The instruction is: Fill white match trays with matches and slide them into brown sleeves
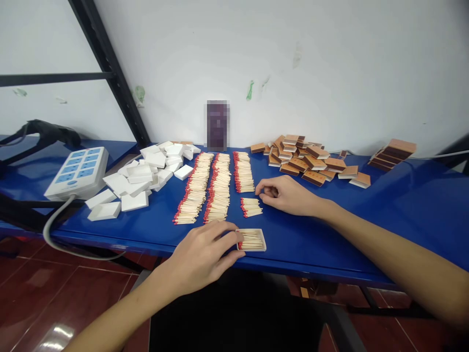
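My left hand [207,254] grips the left end of a white matchbox tray [264,240] at the table's front edge, its fingertips over the red match heads. Matches [252,239] lie side by side inside the tray. My right hand [286,194] rests on the table with curled fingers, fingertips beside a small group of matches [251,207] and the lower end of the right-hand match row [243,171]. Whether a match is between those fingertips is hidden. Two longer match rows, the left one [194,188] and the middle one [219,188], have red heads facing left.
White empty trays [137,173] are heaped on the left, beside a power strip [77,171] with its cable. Brown matchbox sleeves [300,159] are piled at the back right, with a stack of sleeves [393,152] farther right. A blurred dark panel [218,124] leans on the wall.
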